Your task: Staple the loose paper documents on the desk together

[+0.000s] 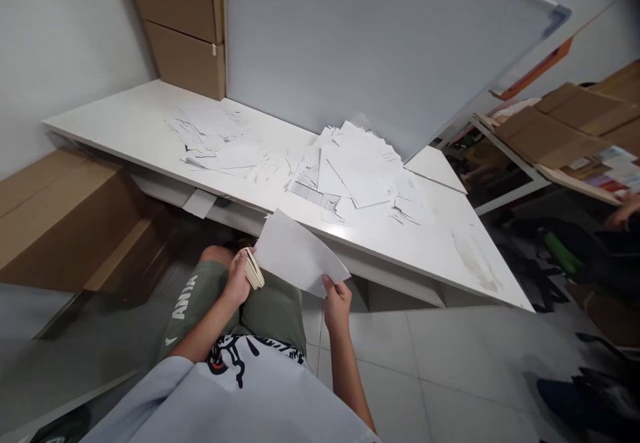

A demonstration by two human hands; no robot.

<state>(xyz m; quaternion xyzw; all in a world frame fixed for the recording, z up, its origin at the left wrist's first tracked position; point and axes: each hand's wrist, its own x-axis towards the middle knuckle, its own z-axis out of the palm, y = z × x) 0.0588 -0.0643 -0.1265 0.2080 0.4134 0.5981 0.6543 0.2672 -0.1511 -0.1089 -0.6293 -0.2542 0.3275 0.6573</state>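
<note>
Above my lap, a white sheet of paper (295, 250) is stretched between my two hands. My right hand (337, 303) pinches its lower right corner between thumb and fingers. Closed around a small cream-coloured block with layered edges (254, 270), my left hand (238, 280) is at the sheet's left end. The block's exact kind cannot be made out, and the fingers behind it are hidden. Just beyond the sheet, a messy pile of white papers (355, 166) lies on the white desk (270, 193), some of them printed.
Thin paper scraps (210, 146) are spread over the desk's left part. A whiteboard (350, 43) and cardboard boxes (187, 50) stand at the back. Another cardboard box (65, 223) is at the left. Far right, a person's hand (625, 211) shows near open cartons (550, 130).
</note>
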